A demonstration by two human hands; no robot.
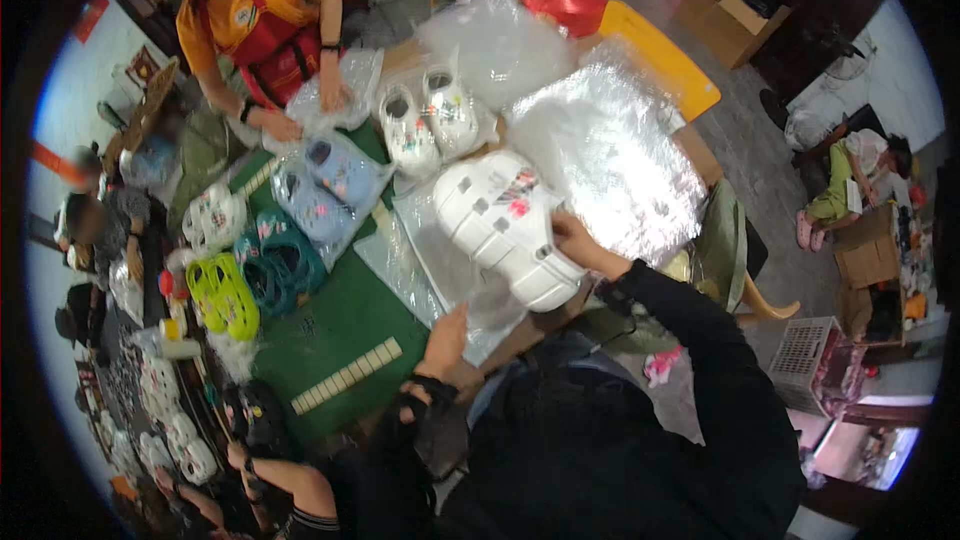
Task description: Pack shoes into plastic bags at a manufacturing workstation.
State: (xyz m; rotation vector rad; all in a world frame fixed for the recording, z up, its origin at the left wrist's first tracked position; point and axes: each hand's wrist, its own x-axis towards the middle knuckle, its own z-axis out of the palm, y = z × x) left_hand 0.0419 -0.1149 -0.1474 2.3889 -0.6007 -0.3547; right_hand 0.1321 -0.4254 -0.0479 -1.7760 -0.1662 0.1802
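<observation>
White clogs with pink and dark charms sit at the centre of the frame, tilted, beside and partly over a clear plastic bag. Our right hand grasps them, fingers curled against their right side; our left hand, lower centre, has its fingers near the plastic, and we cannot tell whether they pinch it.

On our worktable, a green cutting mat with a pale ruled strip fills the left of centre, and a crinkled silver sheet spreads right of centre. We see lime clogs, teal clogs and bagged light-blue clogs left of centre; a second white pair stands upper centre.

At upper left, a co-worker in orange and red has both hands at clear wrapping. Around us lies grey floor, with an open cardboard box at upper right, a seated person at right and a plastic crate at lower right.
</observation>
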